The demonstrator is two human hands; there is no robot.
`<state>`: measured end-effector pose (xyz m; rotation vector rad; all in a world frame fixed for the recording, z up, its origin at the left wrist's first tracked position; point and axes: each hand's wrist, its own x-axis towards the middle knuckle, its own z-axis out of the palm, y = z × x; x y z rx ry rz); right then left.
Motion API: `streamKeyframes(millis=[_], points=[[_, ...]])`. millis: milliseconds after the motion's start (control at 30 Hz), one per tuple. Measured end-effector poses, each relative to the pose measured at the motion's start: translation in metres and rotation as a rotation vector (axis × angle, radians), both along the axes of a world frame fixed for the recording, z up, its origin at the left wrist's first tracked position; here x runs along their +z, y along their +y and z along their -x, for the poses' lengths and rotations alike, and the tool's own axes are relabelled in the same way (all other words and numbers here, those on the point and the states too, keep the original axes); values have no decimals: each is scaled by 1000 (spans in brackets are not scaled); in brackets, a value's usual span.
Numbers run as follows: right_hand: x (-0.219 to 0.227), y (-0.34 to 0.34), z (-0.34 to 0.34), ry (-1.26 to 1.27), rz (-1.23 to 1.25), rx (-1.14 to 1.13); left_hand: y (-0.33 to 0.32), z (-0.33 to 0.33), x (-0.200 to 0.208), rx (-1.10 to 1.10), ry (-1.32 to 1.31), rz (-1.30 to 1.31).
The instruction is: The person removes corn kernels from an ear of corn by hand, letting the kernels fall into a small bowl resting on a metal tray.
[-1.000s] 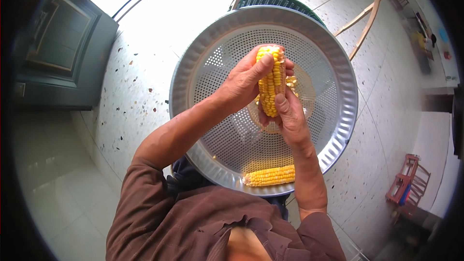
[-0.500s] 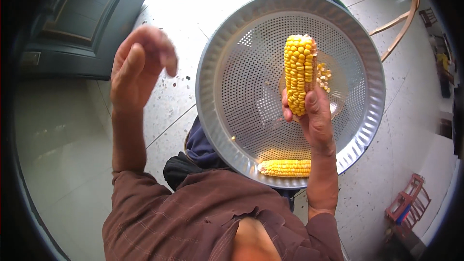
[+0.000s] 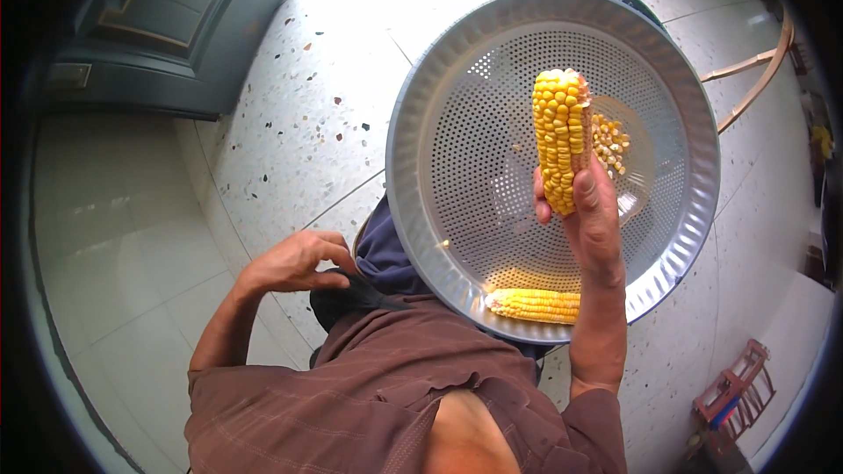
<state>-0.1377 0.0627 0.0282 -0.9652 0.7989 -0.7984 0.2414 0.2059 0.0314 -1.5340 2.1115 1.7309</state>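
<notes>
2 corncobs [image 3: 558, 136], 1 in right hand [image 3: 597, 224]

Speckled pale floor [image 3: 299, 123], dark panelled door [image 3: 171, 13]

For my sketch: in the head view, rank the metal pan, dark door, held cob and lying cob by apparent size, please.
Metal pan
Dark door
Held cob, probably looking bigger for being nearer the camera
Lying cob, partly hidden by the right forearm
</notes>
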Motion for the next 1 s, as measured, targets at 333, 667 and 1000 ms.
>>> streamKeyframes(millis=[333, 667, 1000], points=[[0, 0, -2, 10, 26, -7, 23, 27, -11, -129, -55, 0], [-1, 0, -1, 29, 44, 3, 40, 33, -17, -126, -123, 176], [-3, 0, -1, 19, 61, 18, 56, 34, -36, 3, -209, 311]])
